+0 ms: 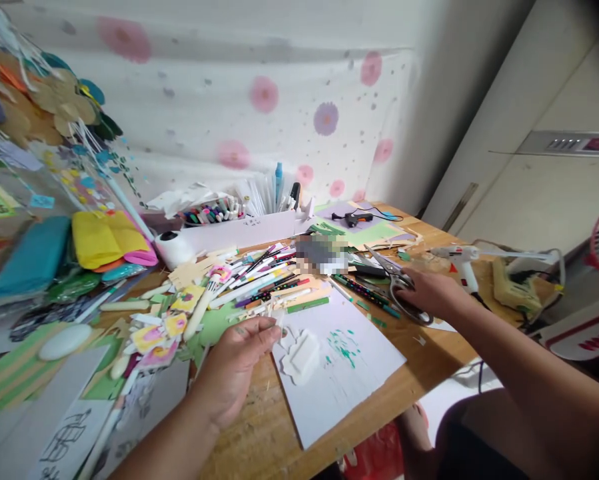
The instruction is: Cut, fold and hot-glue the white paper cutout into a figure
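While the left hand [236, 363] is pinching a small pale piece [281, 319] near the left edge of the paper [364, 380], seemingly steadying it, the right hand [432, 293] is gripping the scissors [386, 265] by their handles farther right.

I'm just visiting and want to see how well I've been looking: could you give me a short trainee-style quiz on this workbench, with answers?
1. Which tool is the right hand touching?
2. True or false: the white scalloped piece lies inside the pen box.
3. What colour are the marks on the white sheet?
A) red
B) green
C) blue

Key:
1. The scissors.
2. False; it lies on the white sheet.
3. B
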Demonstrator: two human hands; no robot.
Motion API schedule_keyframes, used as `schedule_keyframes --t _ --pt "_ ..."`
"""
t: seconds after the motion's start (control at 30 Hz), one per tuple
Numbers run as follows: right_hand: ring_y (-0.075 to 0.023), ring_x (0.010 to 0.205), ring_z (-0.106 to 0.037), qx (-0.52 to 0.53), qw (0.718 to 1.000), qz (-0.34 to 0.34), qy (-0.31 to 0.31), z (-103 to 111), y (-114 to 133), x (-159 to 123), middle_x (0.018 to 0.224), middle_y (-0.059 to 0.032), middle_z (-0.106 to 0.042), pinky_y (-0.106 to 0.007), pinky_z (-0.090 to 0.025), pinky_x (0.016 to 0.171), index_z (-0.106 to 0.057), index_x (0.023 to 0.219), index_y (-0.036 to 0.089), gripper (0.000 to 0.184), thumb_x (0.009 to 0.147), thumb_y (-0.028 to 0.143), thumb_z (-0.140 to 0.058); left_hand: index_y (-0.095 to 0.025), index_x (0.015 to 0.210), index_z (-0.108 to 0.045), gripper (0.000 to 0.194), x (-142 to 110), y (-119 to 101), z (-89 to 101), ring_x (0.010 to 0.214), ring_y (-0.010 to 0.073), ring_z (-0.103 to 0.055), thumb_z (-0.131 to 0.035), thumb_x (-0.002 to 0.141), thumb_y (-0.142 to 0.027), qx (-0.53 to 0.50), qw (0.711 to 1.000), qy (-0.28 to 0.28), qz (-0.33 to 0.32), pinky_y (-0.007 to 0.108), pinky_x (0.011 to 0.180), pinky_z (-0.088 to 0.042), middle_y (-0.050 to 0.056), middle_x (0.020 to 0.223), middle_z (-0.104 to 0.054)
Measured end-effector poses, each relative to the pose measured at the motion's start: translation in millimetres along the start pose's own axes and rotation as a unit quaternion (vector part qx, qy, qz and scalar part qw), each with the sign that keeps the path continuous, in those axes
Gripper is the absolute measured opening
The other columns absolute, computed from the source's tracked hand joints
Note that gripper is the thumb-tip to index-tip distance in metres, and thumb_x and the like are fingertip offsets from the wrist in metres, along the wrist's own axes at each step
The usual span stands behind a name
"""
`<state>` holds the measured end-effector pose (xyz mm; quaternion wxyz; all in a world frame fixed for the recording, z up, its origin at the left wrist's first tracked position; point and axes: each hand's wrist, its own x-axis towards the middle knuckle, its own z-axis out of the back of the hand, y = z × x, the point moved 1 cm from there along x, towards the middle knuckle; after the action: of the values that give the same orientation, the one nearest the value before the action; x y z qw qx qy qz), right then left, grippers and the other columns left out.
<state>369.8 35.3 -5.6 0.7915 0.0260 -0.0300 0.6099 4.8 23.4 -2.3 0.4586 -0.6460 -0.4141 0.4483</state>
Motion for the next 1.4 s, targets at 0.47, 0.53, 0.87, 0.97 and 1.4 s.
schedule_keyframes --t 0.47,0.53,0.87,0.97,1.4 --pt "-0.0094 0.057 -0.050 0.616 0.721 0.197 0.250 20 174 -71 0.064 0.0017 -0.057 -0.022 -0.041 0.054 -0.061 0.079 0.015 0.028 0.074 0.040 -0.070 -0.021 0.059 -0.062 0.023 -5 -7 -10.3 0.066 0.0173 -0.051 -0.059 0.079 -0.032 0.267 0.951 0.105 -0.114 0.028 0.064 -0.040 -0.001 0.064 -0.053" --pt "-0.0073 0.049 -0.045 0.630 0.708 0.159 0.277 15 177 -67 0.056 0.0059 -0.050 -0.019 -0.036 0.048 -0.056 0.071 0.016 0.027 0.072 0.038 -0.072 -0.021 0.055 -0.057 0.026 -2 -7 -8.6 0.062 0.0166 -0.048 -0.058 0.079 -0.032 0.288 0.945 0.100 -0.118 0.027 0.062 -0.039 -0.002 0.062 -0.050" --pt "-0.0090 0.052 -0.047 0.347 0.881 0.212 0.241 20 141 -46 0.058 0.0034 -0.056 -0.020 -0.034 0.049 -0.065 0.071 0.016 0.006 0.076 0.018 -0.062 -0.023 0.078 -0.059 0.012 4 8 1.9 0.085 0.0235 -0.058 -0.051 0.084 -0.030 0.498 0.840 0.038 -0.212 0.033 0.074 -0.042 0.004 0.088 -0.061" --pt "-0.0109 0.054 -0.047 0.280 0.901 0.241 0.227 20 134 -44 0.059 0.0008 -0.060 -0.022 -0.034 0.052 -0.070 0.072 0.016 0.010 0.076 0.016 -0.060 -0.023 0.092 -0.062 0.013 2 17 -3.1 0.095 0.0267 -0.055 -0.053 0.084 -0.029 0.564 0.776 0.039 -0.279 0.038 0.081 -0.042 0.006 0.098 -0.061" --pt "-0.0146 0.073 -0.058 0.374 0.872 0.271 0.160 19 113 -39 0.081 -0.0055 -0.064 -0.025 -0.044 0.067 -0.069 0.078 0.014 0.011 0.081 0.018 -0.060 -0.019 0.120 -0.058 0.042 7 30 -9.0 0.115 0.0351 -0.046 -0.055 0.081 -0.035 0.670 0.693 0.022 -0.265 0.052 0.095 -0.034 0.014 0.125 -0.056"
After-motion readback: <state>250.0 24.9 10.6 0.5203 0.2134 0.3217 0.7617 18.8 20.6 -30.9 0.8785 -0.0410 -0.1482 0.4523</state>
